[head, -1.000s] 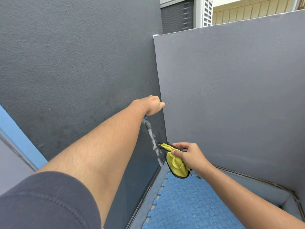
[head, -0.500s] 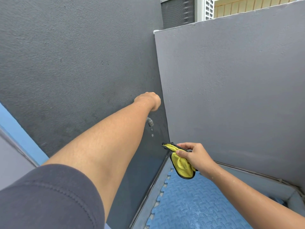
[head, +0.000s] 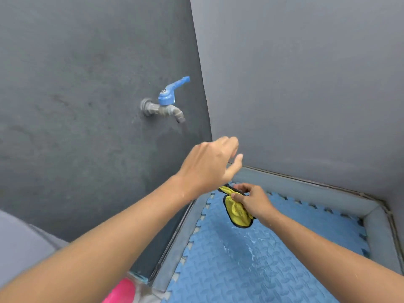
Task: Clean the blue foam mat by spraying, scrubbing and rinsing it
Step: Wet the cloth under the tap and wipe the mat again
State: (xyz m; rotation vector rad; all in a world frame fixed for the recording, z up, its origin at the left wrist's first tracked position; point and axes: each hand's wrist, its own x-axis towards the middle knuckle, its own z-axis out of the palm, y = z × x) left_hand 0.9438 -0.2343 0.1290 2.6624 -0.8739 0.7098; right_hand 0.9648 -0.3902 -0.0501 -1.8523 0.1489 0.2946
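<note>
A tap [head: 162, 107] with a blue lever juts from the dark wall [head: 76, 106] on the left, and something pink [head: 120, 291] shows at the near edge. The left hand [head: 207, 165] hangs below the tap, fingers relaxed, holding nothing. The right hand [head: 253, 201] pinches a yellow cloth [head: 237, 214] over the blue foam mat [head: 262, 263], which lies wet on the floor in the corner.

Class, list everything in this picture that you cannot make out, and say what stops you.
Head view:
Pink object: cut off by the bottom edge and the left arm; unidentifiable.
Yellow cloth: partly hidden inside the right hand's grip.
Left hand: fingertips motion-blurred.
Blue foam mat: near part cut off by the frame.
</note>
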